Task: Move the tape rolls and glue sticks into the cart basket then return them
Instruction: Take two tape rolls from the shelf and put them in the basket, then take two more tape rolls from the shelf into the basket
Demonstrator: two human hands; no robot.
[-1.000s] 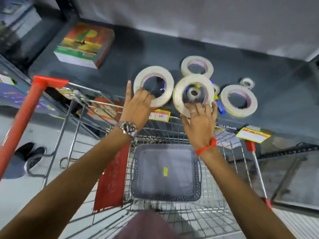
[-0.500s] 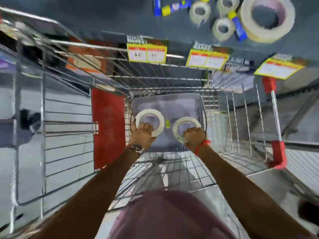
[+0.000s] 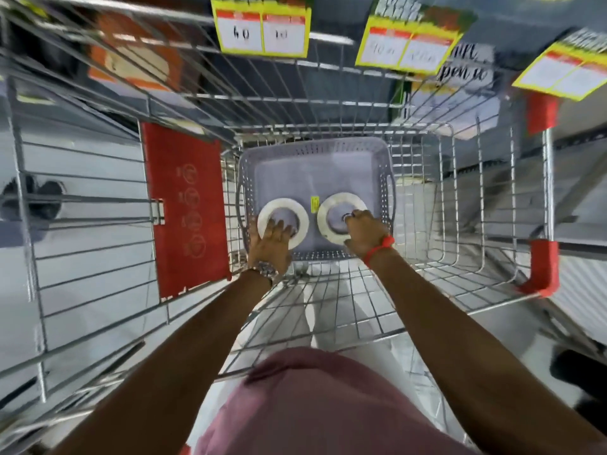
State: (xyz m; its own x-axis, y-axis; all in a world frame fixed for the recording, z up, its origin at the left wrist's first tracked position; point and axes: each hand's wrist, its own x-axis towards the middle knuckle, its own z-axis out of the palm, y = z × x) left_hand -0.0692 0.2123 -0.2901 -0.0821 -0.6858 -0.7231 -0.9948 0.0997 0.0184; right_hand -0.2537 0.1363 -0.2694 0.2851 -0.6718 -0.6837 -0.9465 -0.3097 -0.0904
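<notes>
Two white tape rolls lie flat, side by side, on the floor of the grey plastic basket (image 3: 312,146) inside the wire cart (image 3: 546,192). My left hand (image 3: 272,239) rests over the near edge of the left tape roll (image 3: 282,205), fingers reaching into its hole. My right hand (image 3: 365,232) grips the near side of the right tape roll (image 3: 341,198), with a finger hooked into its hole. The other rolls and the glue sticks are out of view above the frame.
A red plastic seat flap (image 3: 187,208) hangs on the cart's left inner side. Yellow price tags (image 3: 261,31) line the shelf edge just beyond the cart's front. Red corner guards (image 3: 543,267) mark the cart's right side. Grey floor shows under the wires.
Both hands carried a roll each from the shelf down into the cart basket. The rolls now lie flat on the basket floor, and my view has tilted further down.
</notes>
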